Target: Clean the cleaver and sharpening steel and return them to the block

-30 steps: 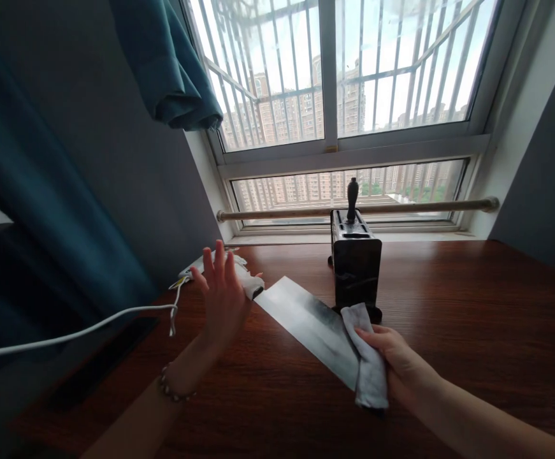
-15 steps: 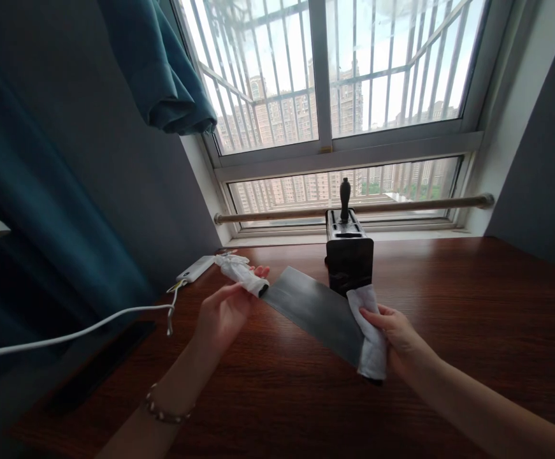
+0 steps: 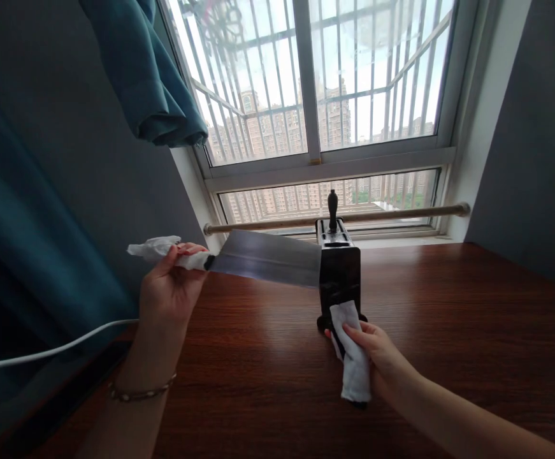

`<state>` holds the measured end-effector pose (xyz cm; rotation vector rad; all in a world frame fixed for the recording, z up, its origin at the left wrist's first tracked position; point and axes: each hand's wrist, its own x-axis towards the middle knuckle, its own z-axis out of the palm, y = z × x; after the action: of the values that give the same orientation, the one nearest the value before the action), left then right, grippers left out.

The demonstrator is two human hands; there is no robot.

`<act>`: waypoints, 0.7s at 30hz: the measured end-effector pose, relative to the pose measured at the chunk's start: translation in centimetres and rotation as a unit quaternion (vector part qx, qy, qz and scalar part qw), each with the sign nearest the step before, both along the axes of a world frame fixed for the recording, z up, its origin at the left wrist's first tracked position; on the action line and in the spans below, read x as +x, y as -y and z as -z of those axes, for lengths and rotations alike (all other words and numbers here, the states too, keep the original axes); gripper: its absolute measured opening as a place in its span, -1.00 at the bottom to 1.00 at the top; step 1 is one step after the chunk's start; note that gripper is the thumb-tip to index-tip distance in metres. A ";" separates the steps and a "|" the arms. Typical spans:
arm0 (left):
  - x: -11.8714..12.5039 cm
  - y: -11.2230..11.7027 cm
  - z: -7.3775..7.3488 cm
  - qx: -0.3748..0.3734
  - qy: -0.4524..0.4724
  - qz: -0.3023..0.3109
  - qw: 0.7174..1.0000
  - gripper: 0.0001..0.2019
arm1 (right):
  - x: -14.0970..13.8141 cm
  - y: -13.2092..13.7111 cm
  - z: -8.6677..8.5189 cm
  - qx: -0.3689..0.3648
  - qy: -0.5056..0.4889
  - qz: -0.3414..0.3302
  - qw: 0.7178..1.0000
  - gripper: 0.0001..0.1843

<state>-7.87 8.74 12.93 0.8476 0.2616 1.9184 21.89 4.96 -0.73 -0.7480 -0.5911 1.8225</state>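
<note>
My left hand is closed around the white-wrapped handle of a wide cleaver and holds it up off the table, blade pointing right towards a black knife block. One dark-handled knife stands in the block. My right hand rests on the dark wooden table in front of the block, gripping a folded white cloth.
A white cable runs off to the left over the table's edge. Teal curtains hang at the left. A barred window with a wooden rail lies behind the block. Grey walls close in both sides.
My left hand has taken the cleaver by its wrapped handle and lifted it off the table. The cloth in my right hand has come off the blade and dropped in front of the block.
</note>
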 end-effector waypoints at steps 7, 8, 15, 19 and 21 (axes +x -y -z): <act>2.7 -5.0 -5.3 0.123 0.036 -0.071 0.989 -0.82 | -1.7 1.4 2.8 -0.037 0.030 -0.052 0.997 -0.67; 3.7 -5.7 -5.9 0.135 0.040 -0.081 0.987 -0.82 | -1.8 1.4 3.2 -0.042 0.035 -0.058 0.997 -0.67; 9.6 -9.0 -6.7 0.167 0.040 -0.125 0.977 -0.80 | -1.9 1.5 3.8 -0.045 0.042 -0.063 0.996 -0.68; 10.8 -9.3 -5.8 0.163 0.025 -0.150 0.975 -0.80 | -1.9 1.5 3.7 -0.043 0.035 -0.064 0.996 -0.70; 11.2 -9.1 -5.5 0.158 0.016 -0.151 0.976 -0.80 | -1.9 1.4 3.6 -0.045 0.033 -0.065 0.996 -0.71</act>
<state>3.33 17.86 18.47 1.0310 0.0664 2.2963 20.01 3.59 -4.35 -0.8499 -0.6171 1.9613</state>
